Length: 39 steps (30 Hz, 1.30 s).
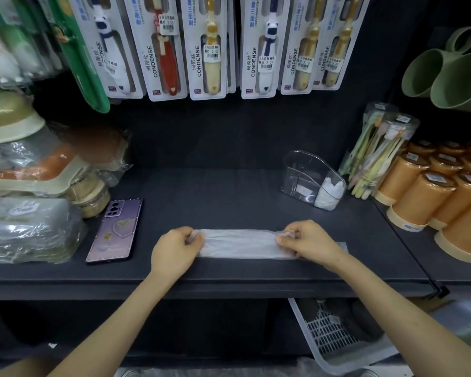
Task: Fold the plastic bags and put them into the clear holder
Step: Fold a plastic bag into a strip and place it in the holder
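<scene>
A thin translucent plastic bag (239, 244) lies as a long narrow strip across the front of the dark shelf (229, 191). My left hand (174, 247) pinches its left end with curled fingers. My right hand (307, 240) pinches the strip near its right end; a short tail of the bag sticks out past my right wrist. The clear holder (299, 175) stands at the back right of the shelf, apart from both hands, with white folded bags (329, 193) in its right compartment.
A purple phone (114, 231) lies left of my left hand. Wrapped goods (27, 227) pile up at the far left. Orange cups (441, 194) and a toothbrush tub (378, 151) crowd the right. Toothbrush packs (207, 47) hang behind. A white basket (335, 338) sits below the shelf.
</scene>
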{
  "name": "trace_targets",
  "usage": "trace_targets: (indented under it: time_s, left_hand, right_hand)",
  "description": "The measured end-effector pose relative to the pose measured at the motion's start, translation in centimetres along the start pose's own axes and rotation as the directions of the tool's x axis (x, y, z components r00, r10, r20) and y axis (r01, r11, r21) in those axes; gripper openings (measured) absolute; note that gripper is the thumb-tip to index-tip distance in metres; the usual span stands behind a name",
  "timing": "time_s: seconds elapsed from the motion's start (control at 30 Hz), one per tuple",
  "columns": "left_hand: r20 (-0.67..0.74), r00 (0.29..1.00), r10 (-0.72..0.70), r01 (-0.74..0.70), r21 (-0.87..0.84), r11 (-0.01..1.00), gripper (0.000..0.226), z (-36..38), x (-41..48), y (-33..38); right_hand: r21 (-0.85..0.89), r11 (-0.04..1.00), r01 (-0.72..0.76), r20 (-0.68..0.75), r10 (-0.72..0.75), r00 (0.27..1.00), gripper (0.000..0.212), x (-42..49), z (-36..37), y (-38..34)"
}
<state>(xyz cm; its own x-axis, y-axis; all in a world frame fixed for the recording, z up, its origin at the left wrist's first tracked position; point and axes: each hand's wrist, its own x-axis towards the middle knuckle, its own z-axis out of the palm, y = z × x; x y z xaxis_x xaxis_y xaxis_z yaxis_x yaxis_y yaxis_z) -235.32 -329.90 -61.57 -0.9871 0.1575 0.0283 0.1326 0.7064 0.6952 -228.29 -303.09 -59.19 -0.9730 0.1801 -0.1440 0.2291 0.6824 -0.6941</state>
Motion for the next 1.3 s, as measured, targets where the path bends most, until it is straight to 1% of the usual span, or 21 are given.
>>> trace_targets:
  time_s: [0.27,0.33,0.4,0.43,0.47,0.5,0.53,0.6,0.63,0.7,0.77,0.83,0.9,1.03,1.07,1.1,1.13,1.17,1.2,1.23,1.3]
  left_hand:
    - [0.028,0.994,-0.102,0.098,0.097,0.990,0.022,-0.3,0.8,1.4]
    - [0.052,0.985,-0.164,0.164,0.001,0.986,0.014,-0.5,1.1,1.6]
    - [0.031,0.974,-0.224,0.225,-0.211,0.951,0.017,-0.7,1.1,1.8]
    - [-0.054,0.979,-0.195,0.175,-0.251,0.952,0.021,-0.7,1.0,1.8]
    - [-0.196,0.977,-0.084,0.048,-0.184,0.982,0.023,-0.5,0.8,1.5]
    - [-0.310,0.947,0.085,-0.104,-0.047,0.993,0.024,-0.3,0.5,1.3]
    - [-0.344,0.901,0.264,-0.252,0.081,0.964,0.026,0.0,0.0,1.4]
    - [-0.243,0.819,0.519,-0.478,0.211,0.853,0.036,1.1,-0.7,1.5]
    - [-0.150,0.805,0.573,-0.532,0.243,0.811,0.043,1.8,-1.0,1.8]
    - [0.071,0.853,0.517,-0.512,0.304,0.803,0.066,2.8,-1.4,2.7]
    - [0.207,0.909,0.361,-0.416,0.418,0.808,0.086,3.6,-1.4,3.0]
    - [0.254,0.931,0.262,-0.357,0.490,0.795,0.092,4.3,-1.2,2.7]
    - [0.268,0.936,0.228,-0.340,0.522,0.782,0.093,4.6,-1.1,2.4]
    - [0.292,0.935,0.201,-0.335,0.545,0.769,0.093,4.8,-1.1,2.2]
    - [0.298,0.934,0.197,-0.337,0.548,0.766,0.092,4.8,-1.1,2.2]
    - [0.299,0.934,0.196,-0.337,0.547,0.766,0.092,4.9,-1.0,2.2]
    - [0.298,0.934,0.198,-0.336,0.546,0.767,0.091,4.9,-1.0,2.2]
    - [0.299,0.934,0.198,-0.337,0.545,0.768,0.091,5.0,-1.0,2.1]
    - [0.301,0.933,0.198,-0.338,0.542,0.770,0.091,5.0,-1.0,2.1]
    - [0.302,0.933,0.197,-0.337,0.538,0.773,0.091,5.0,-1.0,2.2]
    - [0.307,0.933,0.189,-0.333,0.536,0.776,0.091,5.0,-0.9,2.1]
  right_hand:
    - [-0.178,0.975,-0.131,-0.054,0.123,0.991,0.027,0.7,0.8,-1.0]
    - [-0.207,0.967,-0.148,-0.058,0.139,0.989,0.026,0.8,1.0,-1.2]
    - [-0.202,0.967,-0.158,-0.059,0.149,0.987,0.023,0.9,1.0,-1.3]
    - [-0.195,0.968,-0.159,-0.058,0.150,0.987,0.022,0.9,1.0,-1.4]
    - [-0.189,0.969,-0.157,-0.056,0.149,0.987,0.022,0.9,1.0,-1.5]
    - [-0.185,0.970,-0.154,-0.054,0.147,0.988,0.022,0.8,1.0,-1.5]
    - [-0.182,0.971,-0.154,-0.052,0.147,0.988,0.022,0.8,1.0,-1.5]
    - [-0.173,0.972,-0.156,-0.049,0.150,0.988,0.019,0.8,1.0,-1.4]
    - [-0.170,0.973,-0.156,-0.049,0.150,0.987,0.018,0.8,1.0,-1.4]
    - [-0.150,0.977,-0.149,-0.051,0.143,0.988,0.019,0.7,0.9,-1.3]
    - [-0.134,0.981,-0.137,-0.050,0.131,0.990,0.019,0.7,0.9,-1.1]
    - [-0.129,0.984,-0.123,-0.038,0.119,0.992,0.022,0.6,0.8,-1.0]
    - [-0.096,0.988,-0.125,-0.012,0.124,0.992,0.021,0.5,0.7,-0.8]
    - [0.127,0.971,-0.200,0.090,0.190,0.978,0.015,-0.5,-1.4,-1.0]
    - [0.090,0.981,-0.173,0.045,0.170,0.984,0.018,-0.7,-1.9,-1.1]
    - [-0.035,0.992,-0.124,-0.058,0.122,0.991,0.029,-0.9,-2.1,-1.2]
    - [-0.205,0.977,-0.056,-0.171,0.021,0.985,0.037,-1.0,-1.7,-1.4]
    - [-0.350,0.936,0.046,-0.245,-0.139,0.960,0.039,-1.2,-1.0,-1.9]
    - [-0.440,0.885,0.150,-0.234,-0.274,0.933,0.041,-1.3,0.3,-2.5]
    - [-0.497,0.837,0.229,-0.159,-0.347,0.924,0.046,-1.1,1.8,-3.0]
    - [-0.587,0.751,0.303,0.027,-0.355,0.934,0.063,-0.9,4.8,-3.7]
